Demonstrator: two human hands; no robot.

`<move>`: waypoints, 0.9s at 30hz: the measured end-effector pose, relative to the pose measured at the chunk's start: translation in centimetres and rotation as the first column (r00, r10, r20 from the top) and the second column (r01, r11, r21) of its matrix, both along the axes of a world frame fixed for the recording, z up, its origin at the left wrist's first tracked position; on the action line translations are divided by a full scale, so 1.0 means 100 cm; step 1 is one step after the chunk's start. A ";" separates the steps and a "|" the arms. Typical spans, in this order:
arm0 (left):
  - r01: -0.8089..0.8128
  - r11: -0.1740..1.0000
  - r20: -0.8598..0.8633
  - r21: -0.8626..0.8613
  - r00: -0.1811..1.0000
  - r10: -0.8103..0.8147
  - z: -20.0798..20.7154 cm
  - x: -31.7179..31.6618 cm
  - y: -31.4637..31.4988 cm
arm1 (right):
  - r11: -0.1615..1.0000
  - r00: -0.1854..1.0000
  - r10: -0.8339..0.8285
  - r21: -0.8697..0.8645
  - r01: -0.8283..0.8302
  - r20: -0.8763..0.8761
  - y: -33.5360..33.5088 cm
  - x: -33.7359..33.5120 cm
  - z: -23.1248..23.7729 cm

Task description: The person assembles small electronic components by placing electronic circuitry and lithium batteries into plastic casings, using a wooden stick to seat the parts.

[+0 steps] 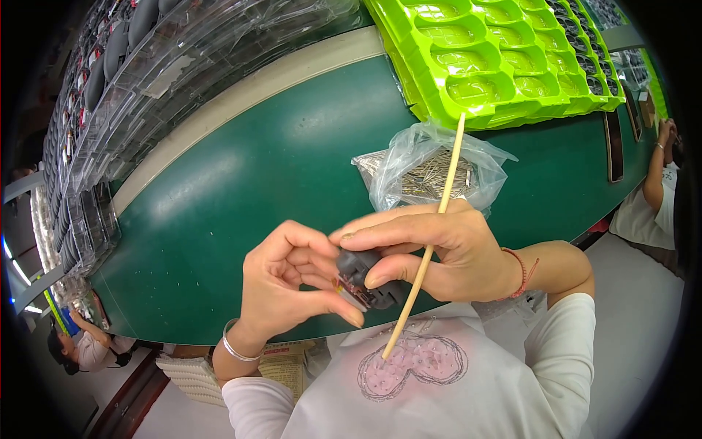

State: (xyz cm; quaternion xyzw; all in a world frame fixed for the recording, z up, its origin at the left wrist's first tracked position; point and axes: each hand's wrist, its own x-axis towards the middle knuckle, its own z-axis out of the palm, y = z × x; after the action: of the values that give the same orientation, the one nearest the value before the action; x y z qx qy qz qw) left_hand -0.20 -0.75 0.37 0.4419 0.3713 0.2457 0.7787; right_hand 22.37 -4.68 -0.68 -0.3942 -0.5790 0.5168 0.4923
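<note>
Between my hands, above the near edge of the green table, is a small black plastic housing [357, 269] with reddish and metallic parts showing on its lower side. My left hand [281, 282] curls around its left side, thumb below and fingers bent behind it; motion blurs the fingertips. My right hand [464, 252] pinches the housing from the right between thumb and fingers. A thin wooden stick [453, 164], like a chopstick, also passes through the right hand, slanting from the far side down toward my shirt. Beyond the hands lies a clear plastic bag [488, 170] of thin metal pins [431, 175].
A bright green molded tray [459, 110] stands at the far right, dark pieces in some pockets. Stacked clear trays [157, 117] with dark parts line the left side of the green table [219, 190]. Other people [95, 340] sit at the far left and far right [654, 197].
</note>
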 end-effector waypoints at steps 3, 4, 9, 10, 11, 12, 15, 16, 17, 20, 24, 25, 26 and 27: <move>-0.049 0.991 0.035 0.123 0.998 0.045 0.004 0.007 -0.005 | 1.000 0.998 -0.012 -0.002 0.012 -0.059 -0.002 -0.003 -0.002; 0.000 0.963 -0.041 0.270 0.999 0.011 0.006 0.009 -0.005 | 1.000 0.996 -0.021 -0.022 0.020 -0.083 -0.003 -0.004 -0.002; 0.316 0.654 -0.337 0.688 0.936 -0.099 0.010 0.012 -0.002 | 0.999 0.999 -0.034 -0.023 0.033 -0.029 -0.007 -0.009 0.001; 0.312 0.659 -0.334 0.684 0.937 -0.098 0.010 0.013 -0.002 | 0.998 0.998 -0.040 -0.056 0.037 -0.055 -0.007 -0.009 0.000; 0.312 0.658 -0.335 0.685 0.937 -0.096 0.010 0.013 -0.003 | 0.995 0.996 -0.049 -0.088 0.042 -0.080 -0.007 -0.010 0.000; 0.257 0.667 -0.289 0.699 0.955 -0.065 0.008 0.013 -0.005 | 0.994 0.996 -0.046 -0.102 0.038 -0.074 -0.006 -0.010 -0.001; 0.175 0.666 -0.201 0.725 0.979 -0.039 0.002 0.009 -0.004 | 0.999 0.999 0.001 0.050 0.001 -0.046 -0.002 -0.003 0.003; 0.120 0.691 -0.145 0.713 0.989 -0.023 0.000 0.007 -0.003 | 0.992 0.997 0.037 0.119 -0.030 -0.064 -0.001 0.000 0.001; 0.065 0.716 -0.090 0.695 0.996 -0.004 -0.001 0.005 -0.003 | 0.992 0.997 0.039 0.120 -0.031 -0.065 0.000 0.001 0.001; 0.074 0.692 -0.097 0.718 0.995 -0.005 -0.001 0.006 0.000 | 0.986 0.998 0.066 0.155 -0.063 -0.018 0.001 0.002 0.002; 0.129 0.671 -0.128 0.730 0.990 -0.051 0.000 0.003 0.007 | 0.997 0.997 0.073 -0.004 -0.073 0.039 0.004 0.004 0.008; 0.128 0.672 -0.129 0.730 0.990 -0.049 0.000 0.003 0.006 | 0.996 0.994 0.090 -0.009 -0.089 0.056 0.006 0.005 0.007; 0.091 0.712 -0.130 0.696 0.992 0.001 0.000 0.004 0.006 | 0.996 0.994 0.088 -0.010 -0.088 0.058 0.006 0.004 0.006; 0.051 0.748 -0.134 0.661 0.990 0.050 0.000 0.004 0.004 | 0.998 0.996 0.066 -0.009 -0.066 0.055 0.006 0.004 0.006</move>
State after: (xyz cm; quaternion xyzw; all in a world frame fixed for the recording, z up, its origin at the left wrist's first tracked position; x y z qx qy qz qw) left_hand 0.23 -0.32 0.42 0.7060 0.3147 0.3290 0.5426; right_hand 22.76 -4.09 -0.12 -0.3907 -0.6032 0.5237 0.4574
